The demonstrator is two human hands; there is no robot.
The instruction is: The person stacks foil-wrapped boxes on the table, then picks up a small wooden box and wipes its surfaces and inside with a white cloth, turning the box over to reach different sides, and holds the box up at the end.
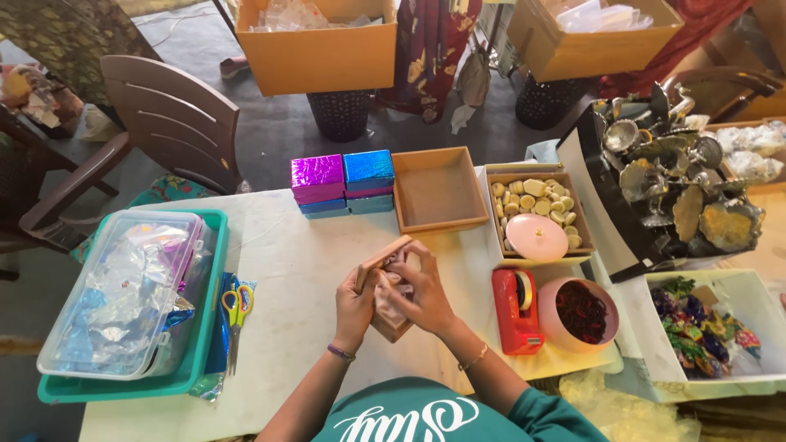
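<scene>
At the far left of the pale table [286, 270], a clear plastic tub [123, 290] of crinkled foil sat in a teal tray [209, 327]. Just right of it lay scissors [237, 309] with yellow and green handles. Near the table's middle, the person's left hand [354, 309] gripped the side of a small wooden box [385, 282], fingers curled together around its edge. The box was tilted on the table, close to the person's chest. The right hand [422, 290] pressed pale cloth [391, 299] into the box, fingers bent and closed on the cloth. Behind the hands stood stacked shiny gift boxes [342, 182], purple and blue, and an empty open wooden box [439, 190]. Further right, a tray of pale round pieces [536, 200] held a pink lid [536, 236]. Below it were a red tape dispenser [516, 311] and a pink bowl [580, 311] of dark red bits. At the far right, a white bin [737, 286] held wrapped sweets.
</scene>
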